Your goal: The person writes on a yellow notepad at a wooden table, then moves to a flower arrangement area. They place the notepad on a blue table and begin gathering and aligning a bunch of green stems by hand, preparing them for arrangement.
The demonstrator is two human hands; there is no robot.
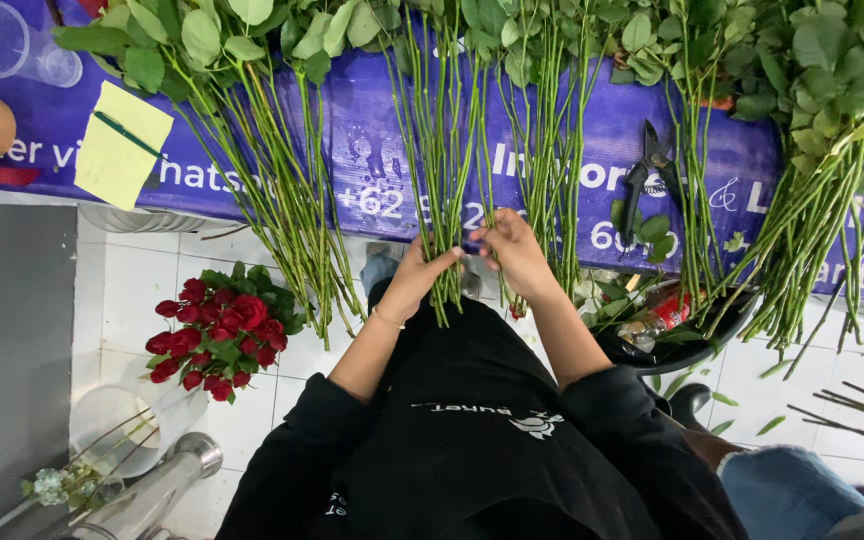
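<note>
Stems [444, 215] (green) across blue banner [572, 150]

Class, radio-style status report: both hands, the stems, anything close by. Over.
Left hand and right hand both closed on one bunch of green stems. Stem ends hang over the table edge. Black pruning shears lie right of the hands, apart.

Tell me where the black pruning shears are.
The black pruning shears lie on the purple table cover, right of the right hand, between stem bundles.
</note>
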